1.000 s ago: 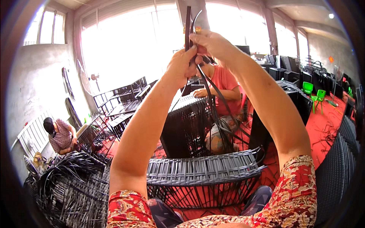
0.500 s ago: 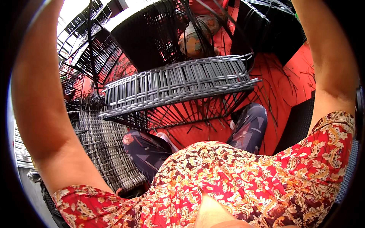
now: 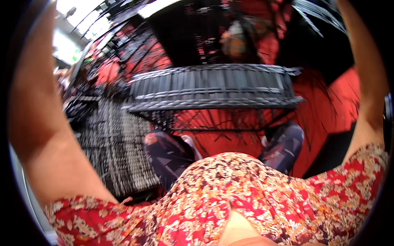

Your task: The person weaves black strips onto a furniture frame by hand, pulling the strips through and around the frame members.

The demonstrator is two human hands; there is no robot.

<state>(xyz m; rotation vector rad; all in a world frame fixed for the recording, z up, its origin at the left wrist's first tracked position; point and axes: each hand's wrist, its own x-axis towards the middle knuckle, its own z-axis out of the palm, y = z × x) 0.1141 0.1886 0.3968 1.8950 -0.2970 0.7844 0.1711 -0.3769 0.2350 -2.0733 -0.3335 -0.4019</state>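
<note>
The person's left arm (image 3: 35, 102) and right arm (image 3: 367, 82) reached away from the body, spread wide along opposite sides of the view and carrying both hands out of sight past its upper edge, while the left leg (image 3: 169, 158) and right leg (image 3: 284, 148) were parted below.

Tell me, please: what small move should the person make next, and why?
Perhaps lower both hands toward the grey woven panel. It is just beyond the knees, and no hand shows on it; the left arm and right arm reach up out of view.
</note>
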